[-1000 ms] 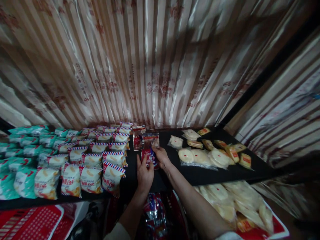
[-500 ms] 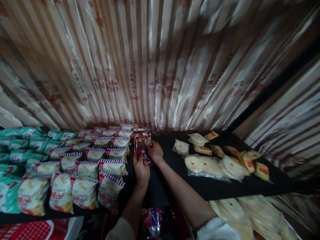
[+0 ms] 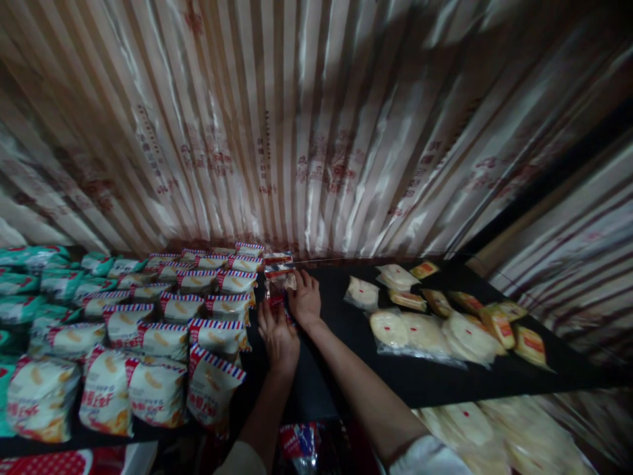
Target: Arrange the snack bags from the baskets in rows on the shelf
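A dark red and silver packet point(image 3: 275, 280) lies on the black shelf beside the rows of white snack bags. My left hand point(image 3: 279, 338) rests on its near end, fingers stretched out and apart. Along the packet's right side lies my right hand point(image 3: 304, 298), its fingers extended over the edge and partly hiding the print. Both hands touch the packet without wrapping round it. Just behind, the top of another silver and red packet point(image 3: 277, 258) shows.
White snack bags point(image 3: 157, 392) with striped tops stand to the left, green bags point(image 3: 62, 282) beyond them. Pale flat rounds in clear wrap point(image 3: 390, 328) and yellow packs point(image 3: 530, 346) lie right. A striped curtain point(image 3: 316, 132) hangs behind; red-and-blue packs point(image 3: 299, 441) sit below the shelf.
Both hands have loosened from the packet, and their fingers now lie flatter against it. The packet sits lower on the shelf. The camera view has shifted slightly.
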The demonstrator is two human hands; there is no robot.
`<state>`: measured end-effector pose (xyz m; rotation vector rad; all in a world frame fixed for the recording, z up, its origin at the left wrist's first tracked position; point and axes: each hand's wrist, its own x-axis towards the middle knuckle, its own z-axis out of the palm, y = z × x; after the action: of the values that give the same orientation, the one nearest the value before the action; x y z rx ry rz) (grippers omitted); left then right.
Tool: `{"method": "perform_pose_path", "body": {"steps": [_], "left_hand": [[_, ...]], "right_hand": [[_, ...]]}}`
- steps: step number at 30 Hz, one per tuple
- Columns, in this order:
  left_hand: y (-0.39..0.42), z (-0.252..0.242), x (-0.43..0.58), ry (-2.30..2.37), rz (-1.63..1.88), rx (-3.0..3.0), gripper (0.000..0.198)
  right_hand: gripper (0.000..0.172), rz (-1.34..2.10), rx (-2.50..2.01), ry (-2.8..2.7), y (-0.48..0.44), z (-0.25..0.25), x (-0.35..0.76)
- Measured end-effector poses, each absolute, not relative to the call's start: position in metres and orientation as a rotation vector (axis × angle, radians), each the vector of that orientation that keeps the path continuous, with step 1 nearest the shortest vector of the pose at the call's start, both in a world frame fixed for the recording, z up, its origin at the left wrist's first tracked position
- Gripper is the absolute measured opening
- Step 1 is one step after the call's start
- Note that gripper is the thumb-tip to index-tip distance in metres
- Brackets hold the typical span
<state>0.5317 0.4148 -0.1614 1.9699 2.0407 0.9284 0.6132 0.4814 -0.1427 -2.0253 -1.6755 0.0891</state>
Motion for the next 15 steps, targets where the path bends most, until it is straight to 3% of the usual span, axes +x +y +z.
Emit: {"method": "perform_pose_path", "body": {"steps": [6,15], "left_hand": [[0.419,-0.164,0.529,1.947,0.788,2.026,0.046],[0.427,-0.156,0.526,1.949,0.713,2.033,0.044]], "right_hand": [[0.037,0.19,-1.867,-1.934,0.488,-0.148,0.611],[0.037,0.23,-1.782,-1.929,0.505,-0.162,0.61]]}}
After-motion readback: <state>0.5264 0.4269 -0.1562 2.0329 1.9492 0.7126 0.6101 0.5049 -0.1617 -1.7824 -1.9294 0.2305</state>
